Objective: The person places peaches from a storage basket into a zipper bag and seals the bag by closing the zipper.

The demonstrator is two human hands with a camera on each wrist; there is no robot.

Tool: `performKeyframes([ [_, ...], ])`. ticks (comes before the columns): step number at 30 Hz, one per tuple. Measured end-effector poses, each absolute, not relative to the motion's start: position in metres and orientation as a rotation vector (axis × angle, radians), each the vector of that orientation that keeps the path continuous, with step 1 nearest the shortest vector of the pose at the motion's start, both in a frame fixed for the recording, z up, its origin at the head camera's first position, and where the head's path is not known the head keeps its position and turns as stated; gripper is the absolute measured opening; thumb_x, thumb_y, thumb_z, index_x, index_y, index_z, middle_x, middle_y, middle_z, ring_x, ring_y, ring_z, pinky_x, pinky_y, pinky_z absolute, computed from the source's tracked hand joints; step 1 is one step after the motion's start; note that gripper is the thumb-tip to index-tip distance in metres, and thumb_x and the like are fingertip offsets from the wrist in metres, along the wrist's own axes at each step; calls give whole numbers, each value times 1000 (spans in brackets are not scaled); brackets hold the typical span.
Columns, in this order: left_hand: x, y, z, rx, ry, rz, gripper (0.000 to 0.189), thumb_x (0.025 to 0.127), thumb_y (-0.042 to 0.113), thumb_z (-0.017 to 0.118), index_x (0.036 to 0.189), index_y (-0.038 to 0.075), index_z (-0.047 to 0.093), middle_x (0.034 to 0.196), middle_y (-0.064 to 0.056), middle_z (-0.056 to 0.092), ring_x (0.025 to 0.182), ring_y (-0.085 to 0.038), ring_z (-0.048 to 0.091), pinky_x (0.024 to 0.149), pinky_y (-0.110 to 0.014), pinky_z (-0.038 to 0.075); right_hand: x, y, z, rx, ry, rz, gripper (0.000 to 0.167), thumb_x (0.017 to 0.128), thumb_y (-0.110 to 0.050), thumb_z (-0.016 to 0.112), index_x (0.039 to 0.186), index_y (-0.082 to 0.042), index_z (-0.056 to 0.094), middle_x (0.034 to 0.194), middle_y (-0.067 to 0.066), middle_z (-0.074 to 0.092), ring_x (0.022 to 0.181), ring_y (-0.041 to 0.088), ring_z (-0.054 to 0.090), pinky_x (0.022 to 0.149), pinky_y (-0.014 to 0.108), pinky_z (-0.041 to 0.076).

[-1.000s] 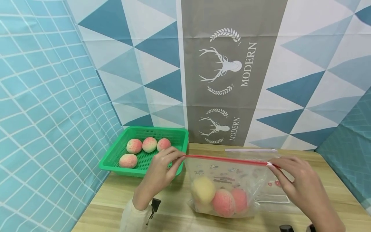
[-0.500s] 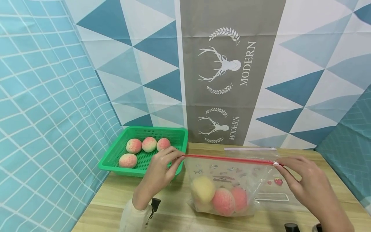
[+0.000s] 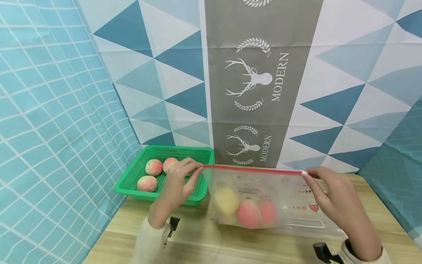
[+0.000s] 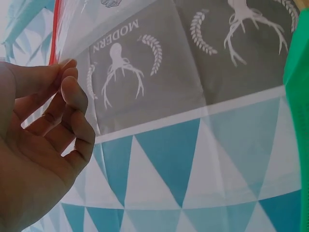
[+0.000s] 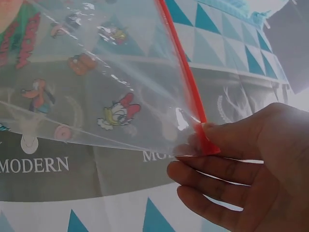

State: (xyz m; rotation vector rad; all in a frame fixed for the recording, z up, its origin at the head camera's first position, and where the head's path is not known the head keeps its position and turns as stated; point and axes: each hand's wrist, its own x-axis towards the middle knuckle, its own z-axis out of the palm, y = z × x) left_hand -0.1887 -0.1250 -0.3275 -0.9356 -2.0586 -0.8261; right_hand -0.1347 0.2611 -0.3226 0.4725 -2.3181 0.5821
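A clear zip bag point(image 3: 280, 187) with a red zip strip hangs stretched between both hands, with a yellow peach point(image 3: 226, 201) and pink peaches point(image 3: 248, 213) at its bottom. My left hand point(image 3: 176, 187) pinches the strip's left end between thumb and forefinger; in the left wrist view the other fingers point(image 4: 79, 140) curl loosely. My right hand point(image 3: 339, 194) pinches the right end, beside the white slider point(image 3: 304, 173). The right wrist view shows thumb and forefinger on the red strip point(image 5: 190, 92) at the bag's corner. Cartoon prints mark the bag.
A green plastic basket point(image 3: 122, 189) with several peaches point(image 3: 147, 183) stands at the back left, partly behind my left hand. Another clear bag point(image 3: 304, 223) with strawberry prints lies on the wooden table point(image 3: 197, 242), behind the held one. Patterned cloth walls point(image 3: 178, 66) close off the back and sides.
The slider first moved right along the red strip to its right end, with my right hand. Since then both hands have raised the bag, and its bottom sits higher in view.
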Motion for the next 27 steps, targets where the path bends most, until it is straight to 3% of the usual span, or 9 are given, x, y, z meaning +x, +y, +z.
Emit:
performKeyframes([
  [2,-195,-129,-321,-919,-2071,-792,8,93,6,68,95,4,75,87,-3,68,67,-10,56,57,-26,48,-147,257,-316,502,-2324,592,14,90,-9,72,103,-3,70,92,8,71,79,24,65,67,45,53],
  [10,-242,-145,-311,-870,-2206,-732,14,99,13,62,98,6,74,85,-1,64,65,-10,49,60,-29,44,-210,245,-301,605,-2386,629,12,98,-11,62,104,-1,66,86,7,67,75,19,60,64,39,51],
  [20,-327,-125,-322,-759,-2461,-777,22,103,19,57,105,6,74,92,-6,70,69,-14,58,65,-34,49,-303,252,-328,522,-2381,811,19,101,-9,57,104,8,66,88,20,67,73,30,66,64,45,53],
  [24,-355,-119,-328,-681,-2488,-852,25,104,18,54,106,2,73,88,-10,70,66,-16,58,63,-35,48,-324,248,-342,434,-2389,919,24,101,-8,56,118,9,61,102,26,67,85,37,67,69,49,55],
  [27,-367,-118,-334,-627,-2499,-904,26,104,16,52,106,-1,71,80,-9,68,62,-18,58,59,-35,48,-321,247,-352,402,-2463,963,37,101,-5,53,135,8,49,122,31,60,100,43,65,78,53,55],
])
